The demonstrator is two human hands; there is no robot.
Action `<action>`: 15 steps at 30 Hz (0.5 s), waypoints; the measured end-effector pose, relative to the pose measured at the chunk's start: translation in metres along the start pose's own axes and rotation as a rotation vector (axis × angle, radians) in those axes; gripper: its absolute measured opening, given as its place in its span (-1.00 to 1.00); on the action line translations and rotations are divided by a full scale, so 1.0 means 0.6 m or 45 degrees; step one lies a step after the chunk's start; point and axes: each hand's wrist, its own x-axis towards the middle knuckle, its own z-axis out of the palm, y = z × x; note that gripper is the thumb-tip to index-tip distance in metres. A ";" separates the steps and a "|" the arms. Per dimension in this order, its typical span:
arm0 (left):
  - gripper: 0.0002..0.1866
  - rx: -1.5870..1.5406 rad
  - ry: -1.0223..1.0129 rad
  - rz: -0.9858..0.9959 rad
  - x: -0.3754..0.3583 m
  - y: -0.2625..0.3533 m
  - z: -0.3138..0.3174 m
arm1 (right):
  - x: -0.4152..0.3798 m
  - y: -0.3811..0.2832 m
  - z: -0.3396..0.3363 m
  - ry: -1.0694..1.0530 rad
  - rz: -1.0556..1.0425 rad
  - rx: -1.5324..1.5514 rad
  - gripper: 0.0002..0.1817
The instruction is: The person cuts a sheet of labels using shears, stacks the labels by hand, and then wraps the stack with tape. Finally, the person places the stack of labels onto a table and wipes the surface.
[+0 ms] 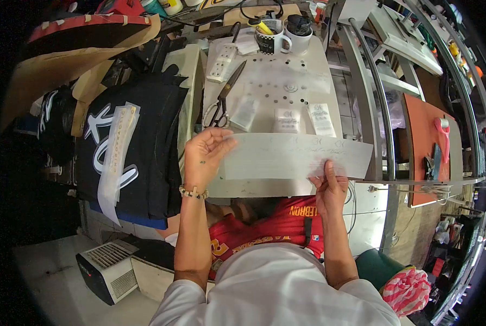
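Observation:
A long translucent strip point(275, 160) with small printing along its upper right stretches between my hands, above the table's front edge. My left hand point(209, 152) pinches its left end between thumb and fingers. At its lower right, my right hand point(330, 187) grips the edge, thumb on top and fingers partly beneath. Beyond the strip lie a stack of clear small sheets point(245, 113) and two small printed sheets point(287, 120), point(321, 119). Large black-handled scissors point(224, 95) rest on the table left of them, blades pointing away.
Black fabric point(161, 119) with white lettering lies at the left, a lettered strip point(118, 157) on it. Two mugs point(268, 42) and a power strip point(221, 64) stand or lie on the far table point(319, 76). Metal rails point(365, 103) run along the right.

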 end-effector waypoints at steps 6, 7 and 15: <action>-0.76 0.133 -0.112 -0.102 -0.029 0.030 0.013 | 0.017 0.001 -0.033 0.048 0.005 0.001 -0.73; -0.73 0.070 -0.202 -0.136 -0.050 0.057 0.020 | 0.020 0.002 -0.039 0.081 0.020 0.051 -0.74; -0.53 -0.166 -1.062 0.203 -0.038 0.056 0.043 | 0.022 0.013 -0.014 -0.659 0.987 1.217 -0.56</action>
